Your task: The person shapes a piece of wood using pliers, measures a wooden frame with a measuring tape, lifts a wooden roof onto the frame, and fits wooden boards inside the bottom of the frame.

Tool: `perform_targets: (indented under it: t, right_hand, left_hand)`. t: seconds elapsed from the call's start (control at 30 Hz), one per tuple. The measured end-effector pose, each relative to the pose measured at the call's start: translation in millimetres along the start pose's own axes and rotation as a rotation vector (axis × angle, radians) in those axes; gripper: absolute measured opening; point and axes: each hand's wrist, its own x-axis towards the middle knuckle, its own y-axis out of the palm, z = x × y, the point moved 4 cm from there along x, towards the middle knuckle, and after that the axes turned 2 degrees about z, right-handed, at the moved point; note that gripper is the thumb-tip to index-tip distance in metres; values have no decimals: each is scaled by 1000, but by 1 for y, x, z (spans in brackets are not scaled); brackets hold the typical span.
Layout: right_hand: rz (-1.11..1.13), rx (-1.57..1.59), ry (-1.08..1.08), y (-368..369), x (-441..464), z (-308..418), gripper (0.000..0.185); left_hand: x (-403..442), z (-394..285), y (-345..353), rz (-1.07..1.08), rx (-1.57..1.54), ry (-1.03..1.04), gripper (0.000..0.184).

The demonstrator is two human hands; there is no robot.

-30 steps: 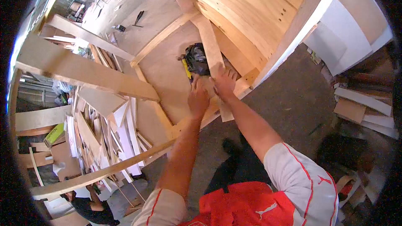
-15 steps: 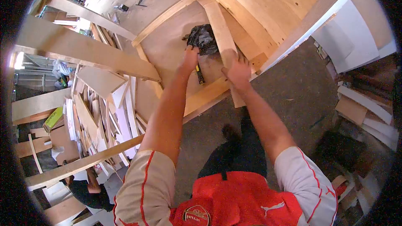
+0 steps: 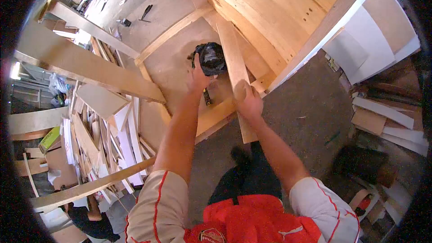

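My right hand (image 3: 248, 102) is closed round a long flat board (image 3: 232, 56) that lies slantwise over the wooden frame (image 3: 216, 116). Its near end sticks out past the frame's front bar. My left hand (image 3: 198, 75) is at the left side of a black plastic bag (image 3: 211, 58), fingers apart and touching it; whether it grips the bag cannot be made out. Just below that hand a yellow and black tool (image 3: 207, 97) rests on the panel inside the frame.
Wood offcuts (image 3: 96, 139) are heaped at the left, below a wide beam (image 3: 90, 69). Another person (image 3: 92, 220) is at the lower left. A plank wall (image 3: 274, 13) rises at the upper right. White panels (image 3: 364, 40) and scrap boards (image 3: 382, 112) stand at the right.
The board has shifted toward me, its near end now farther past the front bar, with my right hand still on it. My left hand has moved onto the bag's left side.
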Motion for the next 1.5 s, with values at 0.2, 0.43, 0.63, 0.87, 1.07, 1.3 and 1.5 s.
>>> perform_targets:
  t: [0.2,0.43,0.63,0.87,1.07,1.3,1.5]
  right_hand:
    - [138,137,98,-37,-24,36,89]
    - [169,262,59,-7,-36,38,93]
    - [168,304,104,2,-39,47,97]
    - [54,525,337,29,-35,51,92]
    - [126,355,337,102,-20,31,62]
    - [26,269,117,91,12,66,42]
    - [115,428,349,128,25,67,45]
  left_hand:
    - [58,32,66,56,-145,-72,45]
    - [101,60,26,-14,-195,-172,29]
    - [130,83,-5,-54,61,-179,30]
    - [43,41,-85,-341,-425,-327,50]
    - [-67,-16,-60,-224,-740,-416,64]
    - [-256,-3,-55,-289,-15,-90,65]
    - [-297,30,-25,-97,126,-136,76]
